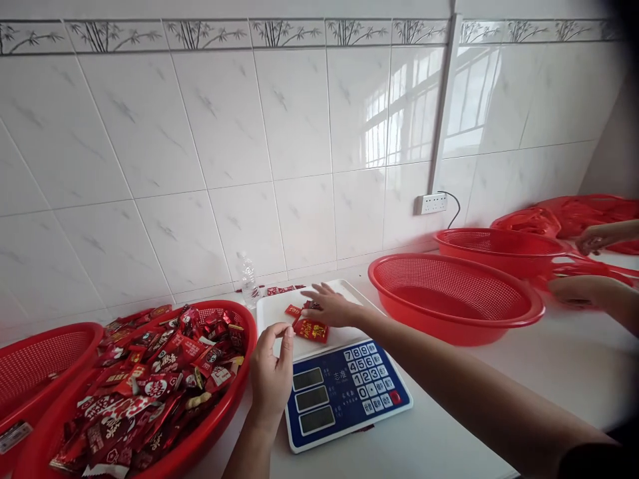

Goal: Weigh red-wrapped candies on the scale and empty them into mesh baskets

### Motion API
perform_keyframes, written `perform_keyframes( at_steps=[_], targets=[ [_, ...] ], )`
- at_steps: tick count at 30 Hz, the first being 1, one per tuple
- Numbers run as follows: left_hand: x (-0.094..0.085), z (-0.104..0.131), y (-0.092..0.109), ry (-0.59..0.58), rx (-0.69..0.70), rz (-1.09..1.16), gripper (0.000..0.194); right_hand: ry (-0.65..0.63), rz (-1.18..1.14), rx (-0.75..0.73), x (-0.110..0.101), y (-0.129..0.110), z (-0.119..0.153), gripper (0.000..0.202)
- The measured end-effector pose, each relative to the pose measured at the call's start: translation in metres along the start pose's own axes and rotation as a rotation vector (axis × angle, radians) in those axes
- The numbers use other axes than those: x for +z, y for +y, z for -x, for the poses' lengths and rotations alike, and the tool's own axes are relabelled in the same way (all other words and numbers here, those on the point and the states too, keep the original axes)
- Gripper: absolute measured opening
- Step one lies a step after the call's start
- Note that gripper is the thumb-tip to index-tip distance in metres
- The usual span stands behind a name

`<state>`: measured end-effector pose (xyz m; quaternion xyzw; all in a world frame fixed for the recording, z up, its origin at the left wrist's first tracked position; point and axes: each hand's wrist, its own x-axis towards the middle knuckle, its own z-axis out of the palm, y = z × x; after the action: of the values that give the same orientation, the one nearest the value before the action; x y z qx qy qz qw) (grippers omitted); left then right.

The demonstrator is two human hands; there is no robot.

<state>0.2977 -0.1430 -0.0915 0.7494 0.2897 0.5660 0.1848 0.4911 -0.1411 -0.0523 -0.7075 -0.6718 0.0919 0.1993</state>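
Observation:
My right hand (330, 307) reaches over the white tray (269, 313) of a digital scale (344, 386). Its fingers are stretched and spread just above small red packets (312, 330) with gold print. A darker red wrapper shows beneath the fingers; whether they touch it is hard to tell. Left of the tray, in front of it, my left hand (272, 362) is raised, its fingers curled and fingertips meeting the thumb, with nothing seen between them. Beside it stands a red basket (245, 379) heaped with red-wrapped snacks (164, 372).
A wide red basket (454, 326) stands right of the scale, another red basket (499, 249) behind it. At far right, another person's hands (574, 291) handle red bags (529, 219). A plastic bottle (246, 276) stands by the wall. One more red basket (44, 342) sits far left.

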Motion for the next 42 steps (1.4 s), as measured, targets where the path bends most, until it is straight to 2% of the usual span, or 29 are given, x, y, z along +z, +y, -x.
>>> perform_keyframes(
  at_steps=[3,5,10,14,19,22,26,35,38,42],
  targets=[
    [0.000,0.000,0.000,-0.003,0.015,-0.009,0.022,-0.153,0.045,-0.084,0.008,-0.010,-0.003,0.074],
    [0.001,0.001,-0.001,-0.010,0.019,-0.008,0.021,-0.188,0.072,-0.119,0.014,-0.013,-0.006,0.071],
    [0.002,0.002,-0.002,-0.012,0.057,-0.023,0.021,-0.075,0.095,-0.150,0.021,-0.014,-0.007,0.052],
    [0.001,0.002,-0.002,-0.028,0.076,-0.042,0.020,-0.003,0.082,-0.139,0.022,-0.014,-0.010,0.044],
    [0.001,0.002,-0.005,-0.024,0.109,-0.059,0.020,0.055,0.007,-0.084,0.023,-0.014,-0.016,0.030],
    [0.002,0.002,-0.006,-0.020,0.108,-0.072,0.020,0.107,-0.079,-0.030,0.022,-0.010,-0.014,0.028],
    [0.004,0.003,-0.008,-0.017,0.096,-0.080,0.020,0.172,-0.239,0.053,0.010,0.002,-0.010,0.030],
    [0.006,0.004,-0.009,-0.016,0.106,-0.070,0.020,0.230,-0.479,0.168,-0.044,0.040,0.007,0.033],
    [0.006,0.004,-0.009,-0.017,0.104,-0.065,0.020,0.193,-0.490,0.178,-0.049,0.044,0.016,0.030],
    [0.006,0.005,-0.010,-0.017,0.107,-0.075,0.021,0.143,-0.459,0.176,-0.040,0.042,0.020,0.028]
  ],
)
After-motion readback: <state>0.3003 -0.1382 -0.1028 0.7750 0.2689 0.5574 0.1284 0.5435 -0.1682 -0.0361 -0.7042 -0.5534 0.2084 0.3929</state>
